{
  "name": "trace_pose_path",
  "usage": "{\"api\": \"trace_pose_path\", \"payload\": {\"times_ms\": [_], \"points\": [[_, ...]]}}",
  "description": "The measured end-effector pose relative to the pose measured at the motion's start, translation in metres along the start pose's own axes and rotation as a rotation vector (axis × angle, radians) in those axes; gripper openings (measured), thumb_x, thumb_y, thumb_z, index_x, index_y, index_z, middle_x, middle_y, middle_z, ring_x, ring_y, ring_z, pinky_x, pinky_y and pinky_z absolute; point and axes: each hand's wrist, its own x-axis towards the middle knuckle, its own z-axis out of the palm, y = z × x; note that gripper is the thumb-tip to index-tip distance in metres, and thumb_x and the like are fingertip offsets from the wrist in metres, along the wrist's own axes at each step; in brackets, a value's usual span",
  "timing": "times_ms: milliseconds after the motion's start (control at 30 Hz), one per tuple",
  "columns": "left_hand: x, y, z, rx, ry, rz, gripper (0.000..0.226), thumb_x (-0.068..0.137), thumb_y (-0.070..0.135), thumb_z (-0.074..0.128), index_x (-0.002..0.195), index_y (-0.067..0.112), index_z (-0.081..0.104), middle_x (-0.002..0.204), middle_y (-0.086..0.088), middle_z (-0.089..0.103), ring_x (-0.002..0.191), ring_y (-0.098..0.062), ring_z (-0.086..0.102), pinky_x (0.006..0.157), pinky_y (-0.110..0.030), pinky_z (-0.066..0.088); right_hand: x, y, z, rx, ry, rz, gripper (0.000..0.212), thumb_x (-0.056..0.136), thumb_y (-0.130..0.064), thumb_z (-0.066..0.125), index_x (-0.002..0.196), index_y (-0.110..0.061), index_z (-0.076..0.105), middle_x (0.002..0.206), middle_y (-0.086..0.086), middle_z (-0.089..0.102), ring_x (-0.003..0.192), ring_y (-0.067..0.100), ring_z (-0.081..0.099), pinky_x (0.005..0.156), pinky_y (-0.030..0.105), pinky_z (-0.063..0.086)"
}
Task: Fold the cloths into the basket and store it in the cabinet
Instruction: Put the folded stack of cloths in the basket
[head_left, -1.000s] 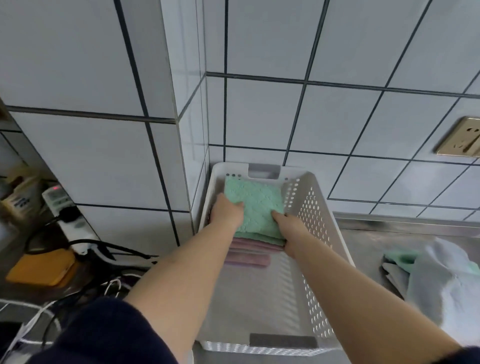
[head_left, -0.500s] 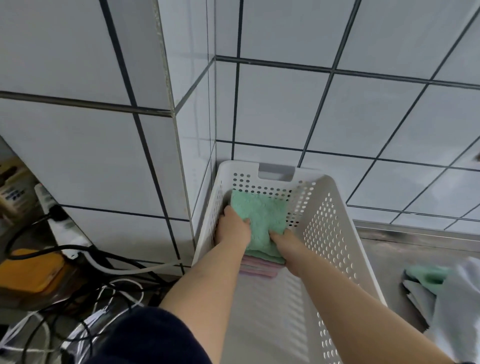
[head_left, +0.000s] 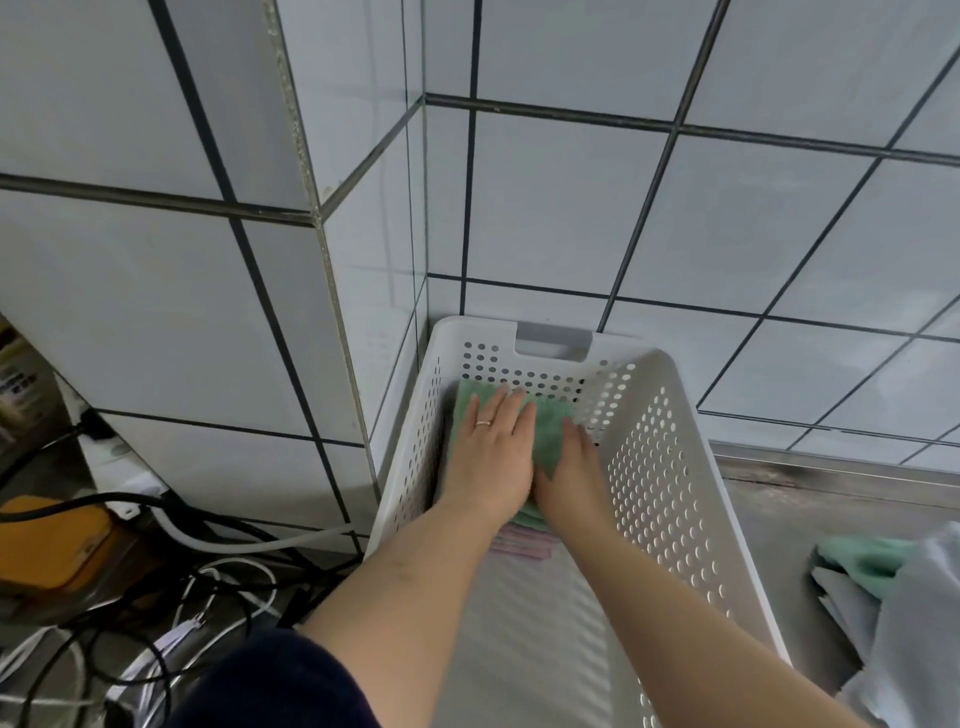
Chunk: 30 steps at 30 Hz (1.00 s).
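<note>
This looks like a home kitchen or utility corner. The walls (head_left: 571, 208) are covered with white tiles with dark grout, a stainless steel counter (head_left: 831, 499) runs along them, and a power strip (head_left: 111, 452) with tangled cables (head_left: 171, 571) lies at the left.

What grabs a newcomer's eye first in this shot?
Both hands, left hand and right hand, lie flat on a folded green cloth at the far end of the white perforated basket, which is tucked into the tiled corner. A pink cloth peeks out beneath it. Unfolded grey and green cloths wait on the steel counter to the right.
</note>
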Motion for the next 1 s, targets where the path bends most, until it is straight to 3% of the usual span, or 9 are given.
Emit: {"api": "trace_pose_path", "payload": {"times_ms": [67, 133, 300, 500, 633, 767, 867, 1000], "points": [[-0.004, -0.004, 0.004, 0.005, -0.166, -0.099, 0.055, 0.097, 0.017, 0.034, 0.149, 0.008, 0.017, 0.158, -0.008, 0.01, 0.147, -0.024, 0.0, 0.117, -0.042, -0.007, -0.003, -0.004, -0.001, -0.2, -0.009, -0.157, 0.06, 0.094, -0.025, 0.042, 0.149, -0.017, 0.017, 0.158, 0.005, 0.012, 0.145, 0.021, 0.011, 0.117, 0.04, 0.018], [-0.009, -0.007, 0.007, 0.023, -0.246, -0.186, 0.056, 0.1, 0.026, 0.027, 0.15, 0.011, 0.009, 0.159, -0.007, 0.0, 0.146, -0.022, -0.008, 0.119, -0.041, -0.006, -0.005, -0.004, 0.0, -0.301, -0.086, -0.212, 0.054, 0.099, -0.032, 0.03, 0.15, -0.022, 0.015, 0.159, 0.0, 0.006, 0.146, 0.017, 0.003, 0.118, 0.043, 0.013], [-0.008, -0.011, 0.013, -0.041, -0.332, -0.346, 0.058, 0.101, 0.035, 0.021, 0.151, 0.014, 0.001, 0.159, -0.011, -0.007, 0.146, -0.024, -0.009, 0.119, -0.039, -0.004, -0.005, 0.001, 0.001, -0.388, -0.217, -0.134, 0.059, 0.098, -0.048, 0.019, 0.151, -0.025, 0.006, 0.159, -0.005, -0.004, 0.146, 0.015, -0.001, 0.118, 0.047, 0.007], [-0.006, -0.014, 0.016, -0.04, -0.394, -0.352, 0.058, 0.102, 0.035, 0.02, 0.151, 0.015, -0.002, 0.158, -0.011, -0.01, 0.146, -0.025, -0.011, 0.119, -0.039, -0.004, -0.004, 0.0, 0.0, -0.376, -0.271, -0.104, 0.06, 0.098, -0.048, 0.022, 0.151, -0.025, 0.005, 0.159, -0.003, -0.005, 0.146, 0.02, 0.002, 0.118, 0.047, 0.009], [-0.003, -0.015, 0.015, -0.068, -0.359, -0.352, 0.059, 0.101, 0.036, 0.027, 0.151, 0.013, 0.007, 0.159, -0.012, -0.001, 0.146, -0.026, -0.003, 0.118, -0.039, 0.0, -0.003, -0.018, -0.012, -0.327, -0.192, -0.059, 0.059, 0.099, -0.035, 0.033, 0.151, -0.02, 0.009, 0.159, 0.002, 0.004, 0.146, 0.022, 0.006, 0.118, 0.045, 0.011], [0.002, -0.013, -0.004, -0.14, -0.259, -0.359, 0.06, 0.095, 0.034, 0.046, 0.146, 0.009, 0.024, 0.154, -0.011, 0.023, 0.142, -0.027, 0.02, 0.116, -0.037, 0.018, -0.012, -0.04, -0.046, -0.085, -0.073, -0.074, 0.058, 0.097, -0.021, 0.042, 0.149, -0.013, 0.017, 0.157, 0.005, 0.015, 0.144, 0.024, 0.014, 0.117, 0.038, 0.016], [0.008, 0.005, -0.03, -0.323, -0.216, -0.38, 0.052, 0.095, 0.032, 0.049, 0.141, 0.014, 0.037, 0.145, -0.006, 0.042, 0.133, -0.023, 0.039, 0.107, -0.034, 0.033, -0.032, -0.048, -0.079, -0.008, -0.016, -0.093, 0.055, 0.096, -0.022, 0.046, 0.147, -0.015, 0.026, 0.153, 0.005, 0.026, 0.139, 0.025, 0.028, 0.112, 0.036, 0.025], [0.013, 0.039, -0.069, -0.512, -0.165, -0.279, 0.041, 0.093, 0.031, 0.055, 0.131, 0.016, 0.051, 0.132, 0.001, 0.056, 0.12, -0.017, 0.053, 0.102, -0.033, 0.039, -0.07, -0.057, -0.123, 0.079, 0.048, -0.077, 0.051, 0.096, -0.027, 0.047, 0.144, -0.021, 0.031, 0.149, 0.001, 0.034, 0.135, 0.019, 0.036, 0.107, 0.03, 0.029]]}}
